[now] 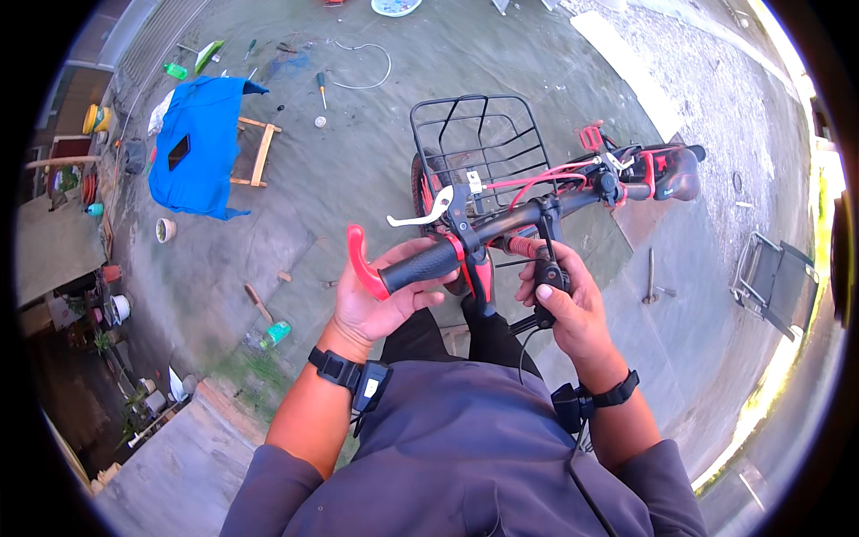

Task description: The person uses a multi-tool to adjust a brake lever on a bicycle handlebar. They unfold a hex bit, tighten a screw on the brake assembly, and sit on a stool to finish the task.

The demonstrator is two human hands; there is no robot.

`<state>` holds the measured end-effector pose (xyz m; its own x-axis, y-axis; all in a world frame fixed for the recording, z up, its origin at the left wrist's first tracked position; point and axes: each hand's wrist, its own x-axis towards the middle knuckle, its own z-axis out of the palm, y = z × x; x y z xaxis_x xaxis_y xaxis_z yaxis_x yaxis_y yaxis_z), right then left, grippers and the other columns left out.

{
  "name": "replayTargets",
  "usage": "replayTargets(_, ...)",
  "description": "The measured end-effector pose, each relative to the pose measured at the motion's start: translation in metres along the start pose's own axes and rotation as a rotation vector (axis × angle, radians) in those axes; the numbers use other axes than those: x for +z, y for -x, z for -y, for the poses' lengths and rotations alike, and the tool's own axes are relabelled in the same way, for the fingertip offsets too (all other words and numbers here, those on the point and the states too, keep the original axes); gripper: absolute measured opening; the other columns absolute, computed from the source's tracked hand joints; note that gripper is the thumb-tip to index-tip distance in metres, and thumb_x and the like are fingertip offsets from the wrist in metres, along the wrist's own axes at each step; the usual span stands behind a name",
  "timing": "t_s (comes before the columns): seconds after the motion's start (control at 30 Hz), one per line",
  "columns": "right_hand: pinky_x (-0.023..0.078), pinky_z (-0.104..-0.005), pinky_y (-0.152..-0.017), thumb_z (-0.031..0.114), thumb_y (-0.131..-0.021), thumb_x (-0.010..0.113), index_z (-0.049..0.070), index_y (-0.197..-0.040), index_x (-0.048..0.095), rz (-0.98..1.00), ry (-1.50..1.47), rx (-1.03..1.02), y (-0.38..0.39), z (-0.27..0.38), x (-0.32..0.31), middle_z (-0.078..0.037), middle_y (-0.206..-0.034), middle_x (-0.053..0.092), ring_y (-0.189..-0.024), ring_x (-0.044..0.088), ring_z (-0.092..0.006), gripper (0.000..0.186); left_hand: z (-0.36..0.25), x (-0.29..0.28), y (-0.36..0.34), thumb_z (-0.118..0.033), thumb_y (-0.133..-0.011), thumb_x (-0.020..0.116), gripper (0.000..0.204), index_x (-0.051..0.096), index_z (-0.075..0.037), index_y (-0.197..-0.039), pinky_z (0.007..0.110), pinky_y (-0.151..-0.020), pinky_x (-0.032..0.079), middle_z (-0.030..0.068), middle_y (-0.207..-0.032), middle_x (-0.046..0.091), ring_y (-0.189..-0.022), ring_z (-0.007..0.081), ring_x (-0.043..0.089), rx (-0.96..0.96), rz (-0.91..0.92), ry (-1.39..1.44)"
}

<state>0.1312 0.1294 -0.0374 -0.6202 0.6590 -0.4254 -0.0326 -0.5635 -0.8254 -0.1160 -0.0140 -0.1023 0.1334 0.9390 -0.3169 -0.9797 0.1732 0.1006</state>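
Observation:
A small bicycle with a black handlebar (510, 221) stands in front of me. My left hand (369, 295) is curled loosely around the black rubber handlebar grip (422, 266), just inside its red bar end (364, 265). A white brake lever (425, 210) sticks out beyond that hand. Close to the middle of the bar, my right hand (577, 304) grips a black bracket-like part (551, 279) between thumb and fingers. This part joins the handlebar by a thin arm and a clamp. Beside those fingers shows a red coil spring (523, 247).
Ahead of the bar sits a black wire basket (483, 134). A stool under blue cloth (201, 148) stands left, carrying a dark phone-like slab (180, 152). Screwdriver (321, 89), hammer (651, 276) and green bottle (276, 334) lie on the ground. At right is a folding chair (777, 282).

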Motion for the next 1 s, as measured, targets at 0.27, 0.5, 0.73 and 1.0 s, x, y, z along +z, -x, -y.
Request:
replayTargets(0.27, 0.049, -0.0261, -0.072, 0.032, -0.073, 0.089, -0.001, -0.134, 0.053, -0.046, 0.129, 0.067, -0.003, 0.006, 0.044, -0.004, -0.095, 0.06, -0.082, 0.061, -0.0118, 0.078, -0.035, 0.012, -0.027, -0.039, -0.096, 0.064, 0.07, 0.035, -0.006, -0.15, 0.041, -0.085, 0.06, 0.0217, -0.136, 0.055, -0.111, 0.0395, 0.067, -0.365, 0.016, -0.198)
replayTargets(0.5, 0.051, -0.0278, -0.079, 0.028, -0.076, 0.085, -0.001, -0.143, 0.05, -0.124, 0.341, -0.035, -0.007, -0.005, 0.085, -0.008, -0.104, 0.064, -0.087, 0.063, -0.0136, 0.081, -0.051, 0.01, -0.029, -0.021, -0.093, 0.069, 0.076, 0.027, -0.008, -0.155, 0.034, -0.073, 0.062, 0.018, -0.139, 0.051, -0.101, 0.033, 0.071, -0.526, 0.032, -0.144)
replayTargets(0.73, 0.047, -0.036, -0.098, 0.002, -0.084, 0.076, -0.004, -0.15, 0.037, -0.038, 0.358, 0.006, -0.001, -0.003, 0.092, -0.016, -0.13, 0.057, -0.121, 0.054, -0.0211, 0.077, -0.057, 0.023, -0.034, -0.02, -0.089, 0.071, 0.074, 0.033, -0.006, -0.151, 0.024, -0.059, 0.058, 0.0164, -0.132, 0.056, -0.082, 0.0217, 0.071, -0.602, -0.084, -0.241)
replayTargets(1.0, 0.048, -0.0335, -0.093, 0.007, -0.083, 0.075, -0.002, -0.146, 0.043, -0.106, 0.163, 0.126, -0.001, -0.004, 0.091, -0.016, -0.126, 0.058, -0.109, 0.06, -0.0194, 0.072, -0.06, 0.037, -0.039, -0.016, -0.086, 0.07, 0.067, 0.039, -0.008, -0.145, 0.025, -0.058, 0.056, 0.0196, -0.119, 0.064, -0.076, 0.0205, 0.069, -0.602, -0.147, -0.337)
